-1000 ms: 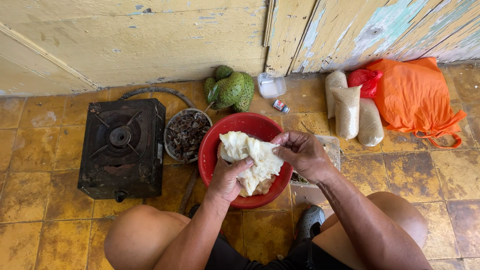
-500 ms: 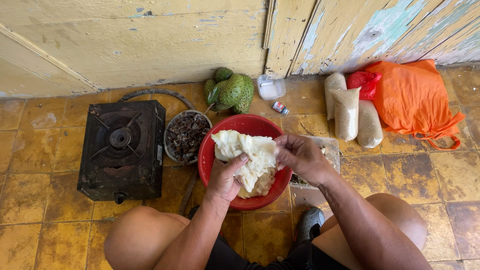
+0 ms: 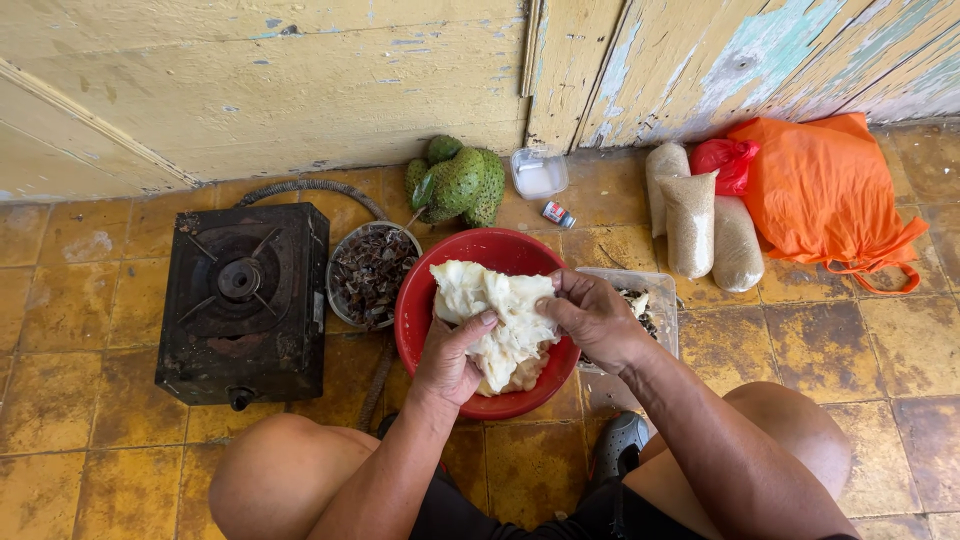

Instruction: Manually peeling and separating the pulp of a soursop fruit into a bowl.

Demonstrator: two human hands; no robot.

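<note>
A red round bowl [image 3: 432, 302] stands on the tiled floor between my knees. Over it I hold a big lump of white fruit pulp [image 3: 492, 305]. My left hand [image 3: 448, 362] grips the lump's lower left side from below. My right hand [image 3: 592, 318] pinches its right edge with the fingers curled in. More pale pulp lies at the bottom of the bowl under the lump.
A black single-burner gas stove [image 3: 243, 300] with a hose sits left. A metal dish of dark bits [image 3: 371, 274] touches the bowl. Green spiky fruit [image 3: 458, 183], a small clear cup [image 3: 538, 173], filled grain bags [image 3: 690, 222], an orange bag [image 3: 822, 190] and a clear tray [image 3: 655, 318] lie around.
The pulp lump has turned and shifted slightly left in my hands. My right hand has slid down along its right edge; my left thumb has closed over the lower part.
</note>
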